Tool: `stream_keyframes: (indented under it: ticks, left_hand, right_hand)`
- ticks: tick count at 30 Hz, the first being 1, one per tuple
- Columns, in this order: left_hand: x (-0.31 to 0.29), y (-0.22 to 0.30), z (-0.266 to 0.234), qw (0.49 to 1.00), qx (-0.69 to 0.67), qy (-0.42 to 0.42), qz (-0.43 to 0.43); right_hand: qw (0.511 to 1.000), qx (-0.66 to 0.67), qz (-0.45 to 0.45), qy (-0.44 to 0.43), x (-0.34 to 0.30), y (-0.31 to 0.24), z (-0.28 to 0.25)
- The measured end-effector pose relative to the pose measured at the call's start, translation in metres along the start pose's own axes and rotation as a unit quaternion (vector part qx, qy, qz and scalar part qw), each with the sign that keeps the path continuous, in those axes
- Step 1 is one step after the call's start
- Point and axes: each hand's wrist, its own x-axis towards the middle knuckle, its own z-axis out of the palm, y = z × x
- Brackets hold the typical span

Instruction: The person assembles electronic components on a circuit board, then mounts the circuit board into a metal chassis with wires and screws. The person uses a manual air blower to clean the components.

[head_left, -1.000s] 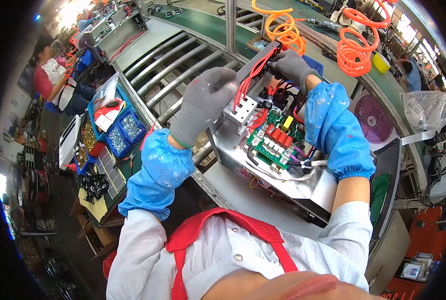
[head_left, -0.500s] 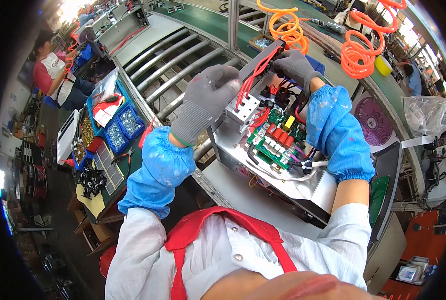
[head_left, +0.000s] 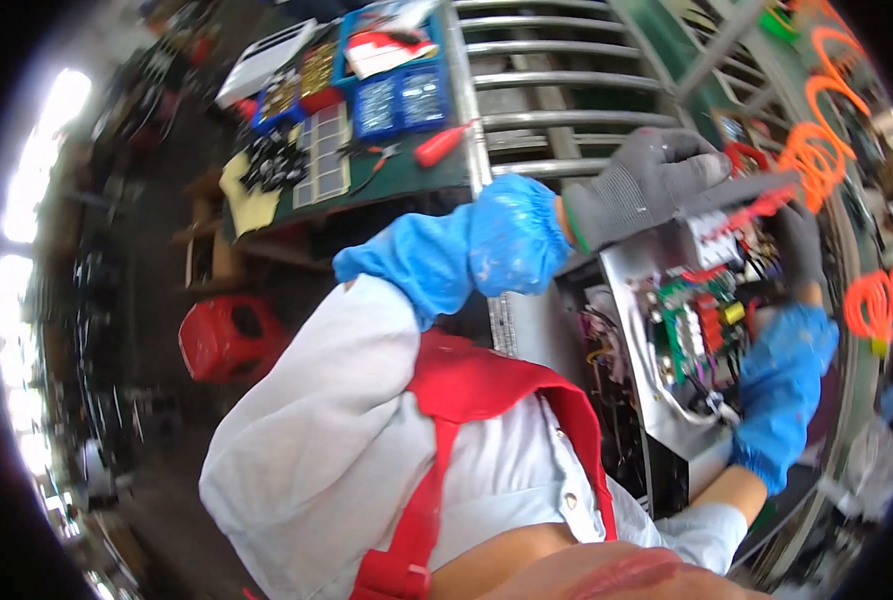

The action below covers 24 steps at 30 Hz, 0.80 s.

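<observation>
An open metal equipment case sits tilted in view at the right, with a green circuit board, red and white parts and wiring inside. Across its far end runs a grey metal bar, with red wires beside it. My left hand, in a grey glove, is closed at the bar's left end; what its curled fingers hold is hidden. My right hand, also gloved and blurred, is closed around the bar's right end. Blue sleeves cover both forearms.
A roller conveyor lies beyond my left hand. On the green side table are blue screw trays, pliers and a red-handled tool. Orange coiled hoses hang at the right. A red stool stands lower left.
The view has swung left, so the case and both hands appear farther right and turned. Both hands stay by the metal bar. The picture is blurrier now.
</observation>
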Motion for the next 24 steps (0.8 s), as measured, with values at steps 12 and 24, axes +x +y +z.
stream_keyframes:
  ticks: [12, 24]
  left_hand:
    - [-0.046, -0.170, -0.381, 0.739, 0.533, 0.345, -0.224]
    - [0.017, -0.186, -0.440, 0.537, 0.748, 0.032, -0.387]
  right_hand:
    - [0.910, -0.357, -0.211, 0.015, 0.005, 0.044, -0.052]
    - [0.988, -0.121, 0.045, 0.082, -0.017, -0.012, -0.008]
